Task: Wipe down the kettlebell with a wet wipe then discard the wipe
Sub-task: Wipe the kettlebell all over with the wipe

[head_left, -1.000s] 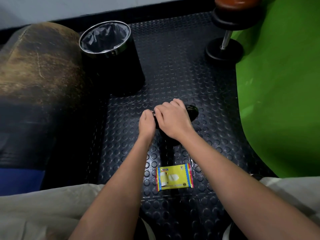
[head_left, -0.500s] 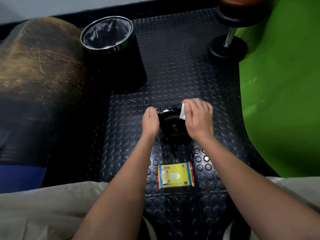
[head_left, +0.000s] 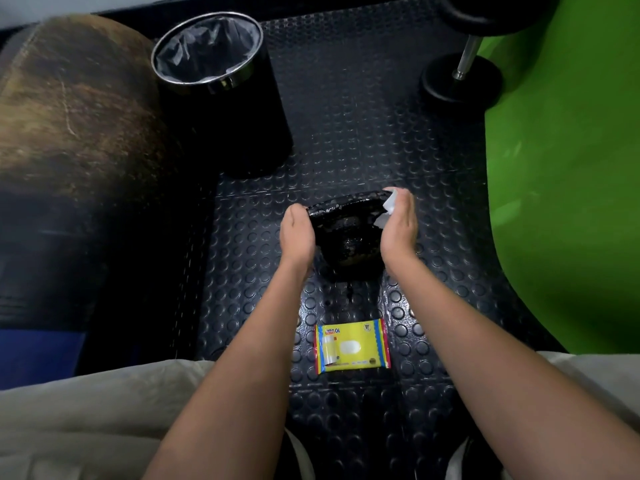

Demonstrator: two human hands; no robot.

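Kettlebell: the black kettlebell (head_left: pixel 346 233) sat on the studded rubber floor mat (head_left: pixel 363 140) at the middle of the frame, between the two hands.
Left hand: the left hand (head_left: pixel 297 233) gripped the left end of the handle, fingers curled round it out of sight.
Right hand: the right hand (head_left: pixel 399 228) pressed a white wet wipe (head_left: pixel 388 209) against the right end of the handle, the wipe pinched between thumb and fingers.
Wipe packet: a yellow wet wipe packet (head_left: pixel 351 346) lay flat on the mat, below the kettlebell in the frame and between the forearms.
Bin: a black bin (head_left: pixel 228 109) with a dark liner stood upright at upper left of the kettlebell, well apart from it.
Dumbbell: a dumbbell (head_left: pixel 462 74) stood on end at upper right.
Green mat: a green mat (head_left: pixel 571 168) covered the right side of the frame.
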